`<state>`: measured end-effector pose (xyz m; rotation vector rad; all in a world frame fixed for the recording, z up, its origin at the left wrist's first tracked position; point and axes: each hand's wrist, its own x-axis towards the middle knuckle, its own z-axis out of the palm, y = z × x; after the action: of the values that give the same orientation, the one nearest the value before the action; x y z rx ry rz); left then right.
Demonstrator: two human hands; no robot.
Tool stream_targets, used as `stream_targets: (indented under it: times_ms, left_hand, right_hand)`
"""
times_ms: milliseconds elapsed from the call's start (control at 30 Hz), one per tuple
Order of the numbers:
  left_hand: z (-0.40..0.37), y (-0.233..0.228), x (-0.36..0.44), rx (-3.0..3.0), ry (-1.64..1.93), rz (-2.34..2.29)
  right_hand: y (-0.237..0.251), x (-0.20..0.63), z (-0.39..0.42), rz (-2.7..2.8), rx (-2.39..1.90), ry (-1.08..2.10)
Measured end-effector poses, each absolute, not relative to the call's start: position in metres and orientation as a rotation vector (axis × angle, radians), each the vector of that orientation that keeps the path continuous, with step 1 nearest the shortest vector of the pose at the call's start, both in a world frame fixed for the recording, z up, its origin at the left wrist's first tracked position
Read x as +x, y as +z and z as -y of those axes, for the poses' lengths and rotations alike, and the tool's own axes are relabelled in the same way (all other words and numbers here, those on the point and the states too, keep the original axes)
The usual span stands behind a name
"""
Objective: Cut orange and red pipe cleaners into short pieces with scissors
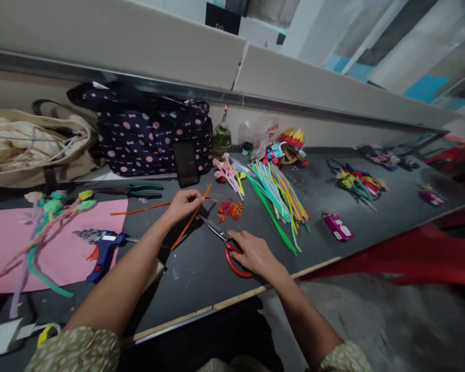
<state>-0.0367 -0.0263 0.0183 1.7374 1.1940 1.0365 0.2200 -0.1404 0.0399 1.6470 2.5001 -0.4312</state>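
Observation:
My left hand (185, 205) is closed, its fingers pinching an orange pipe cleaner (184, 231) that slants down towards me. Another orange pipe cleaner (139, 209) reaches leftward from beside that hand. On the red handles of a pair of scissors (216, 228) lies my right hand (253, 253), its fingers wrapped round the upper loop. The blades point up and left, the tip just short of the held pipe cleaner. Beyond the scissors is a small pile of cut orange and red pieces (231, 209).
Bundled coloured pipe cleaners (279, 196) lie right of the pile, with a purple packet (337, 227) farther right. At left, a blue glue gun (106, 253) and fuzzy flowers (52, 206) rest on pink paper (0, 227). Green-handled pliers (145, 190) lie before a dotted bag (151, 134).

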Motion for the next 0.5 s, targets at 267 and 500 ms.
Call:
stream_targets:
  times_ms: [267,500]
  left_hand:
    - [0.027,0.007,-0.036,1.906,0.965,-1.212]
    - [0.030,0.010,-0.038,1.965,1.009,-1.260]
  right_hand:
    - [0.037,0.202,0.060,-2.819,1.693,-0.260]
    - [-0.010,0.173,0.001,-3.005,1.439,-0.335]
